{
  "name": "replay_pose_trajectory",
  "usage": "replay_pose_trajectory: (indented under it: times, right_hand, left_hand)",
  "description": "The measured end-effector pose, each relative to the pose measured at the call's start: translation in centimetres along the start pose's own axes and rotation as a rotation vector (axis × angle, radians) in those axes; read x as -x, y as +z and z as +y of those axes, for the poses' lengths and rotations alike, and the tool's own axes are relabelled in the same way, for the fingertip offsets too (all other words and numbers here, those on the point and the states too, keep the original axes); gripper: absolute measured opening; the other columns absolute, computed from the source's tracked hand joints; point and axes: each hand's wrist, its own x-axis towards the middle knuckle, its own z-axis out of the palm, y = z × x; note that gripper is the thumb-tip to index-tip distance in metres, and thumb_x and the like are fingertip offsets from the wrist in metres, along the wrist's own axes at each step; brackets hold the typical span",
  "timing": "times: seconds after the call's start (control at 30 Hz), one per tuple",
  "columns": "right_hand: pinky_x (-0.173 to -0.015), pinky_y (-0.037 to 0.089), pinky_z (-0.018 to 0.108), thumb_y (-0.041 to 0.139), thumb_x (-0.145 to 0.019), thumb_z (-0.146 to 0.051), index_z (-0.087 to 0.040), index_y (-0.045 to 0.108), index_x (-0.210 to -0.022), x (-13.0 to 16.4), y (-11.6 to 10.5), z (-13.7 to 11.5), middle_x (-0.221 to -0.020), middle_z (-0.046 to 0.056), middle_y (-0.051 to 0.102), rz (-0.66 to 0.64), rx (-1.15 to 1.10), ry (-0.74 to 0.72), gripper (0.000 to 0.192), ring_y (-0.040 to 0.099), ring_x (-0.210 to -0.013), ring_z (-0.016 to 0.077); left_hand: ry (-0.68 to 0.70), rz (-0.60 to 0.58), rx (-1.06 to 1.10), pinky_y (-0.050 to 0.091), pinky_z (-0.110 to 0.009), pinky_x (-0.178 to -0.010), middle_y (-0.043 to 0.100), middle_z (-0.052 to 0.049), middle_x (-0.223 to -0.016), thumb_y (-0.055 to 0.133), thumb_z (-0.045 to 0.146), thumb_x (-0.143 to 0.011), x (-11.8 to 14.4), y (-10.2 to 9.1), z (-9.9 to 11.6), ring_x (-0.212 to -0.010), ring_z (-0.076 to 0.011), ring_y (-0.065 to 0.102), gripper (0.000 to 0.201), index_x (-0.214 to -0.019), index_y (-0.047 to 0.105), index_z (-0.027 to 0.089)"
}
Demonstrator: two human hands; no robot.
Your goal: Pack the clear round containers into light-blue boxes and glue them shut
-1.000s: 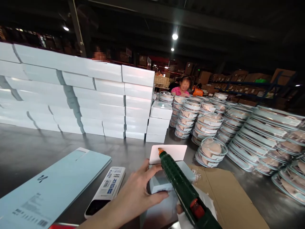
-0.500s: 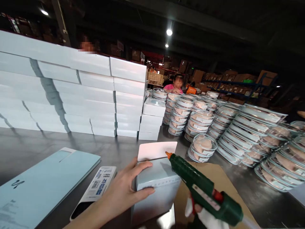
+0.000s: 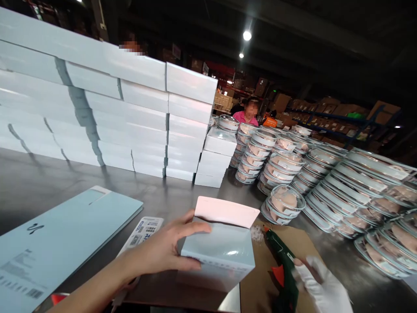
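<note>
Now left hand (image 3: 163,250) clamped on box (image 3: 220,252); gloved right hand (image 3: 321,284) around glue gun (image 3: 283,269) lying on cardboard (image 3: 260,282); bowl stacks (image 3: 325,182) close behind.

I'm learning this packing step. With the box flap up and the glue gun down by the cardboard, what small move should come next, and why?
Probably press the open flap shut. The left hand already steadies the box, and the gloved right hand has the glue gun low on the cardboard sheet, tip off the box.
</note>
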Motion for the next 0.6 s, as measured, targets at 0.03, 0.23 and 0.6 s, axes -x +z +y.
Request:
replay_pose_trajectory:
  times: [0.03, 0.23, 0.6]
  right_hand:
    - [-0.087, 0.061, 0.037, 0.081, -0.074, -0.058, -0.037, 0.069, -0.123, -0.3, 1.1, -1.1, -0.105, 0.006, 0.081, -0.089, -0.079, -0.065, 0.055, 0.076, -0.101, 0.0290]
    - [-0.117, 0.035, 0.057, 0.086, -0.077, -0.049, -0.042, 0.023, -0.160, -1.4, 6.5, -3.9, -0.143, 0.012, 0.064, -0.614, -0.433, -0.387, 0.104, 0.060, -0.133, 0.0272]
    - [-0.106, 0.051, 0.052, 0.072, -0.085, -0.014, -0.046, 0.058, -0.140, -0.5, 7.5, -5.0, -0.128, 0.002, 0.072, -0.496, 0.026, -1.009, 0.066, 0.060, -0.130, 0.0304]
  left_hand:
    - [-0.008, 0.002, 0.000, 0.057, -0.040, -0.100, 0.068, -0.005, -0.131, 0.089, 0.034, -0.071, 0.0, -0.1, 0.1, -0.120, -0.0323, 0.067, 0.054, -0.123, 0.074, 0.037]
    - [-0.024, 0.065, 0.106, 0.053, -0.046, -0.105, 0.057, -0.010, -0.144, 0.090, 0.030, -0.069, 0.4, 1.5, -0.9, -0.127, -0.0344, 0.063, 0.051, -0.117, 0.071, 0.031]
    - [0.297, -0.043, -0.071, 0.040, -0.049, -0.118, 0.063, -0.010, -0.128, 0.072, 0.027, -0.092, 0.0, 0.5, 0.3, -0.148, -0.0350, 0.039, 0.022, -0.112, 0.079, 0.034]
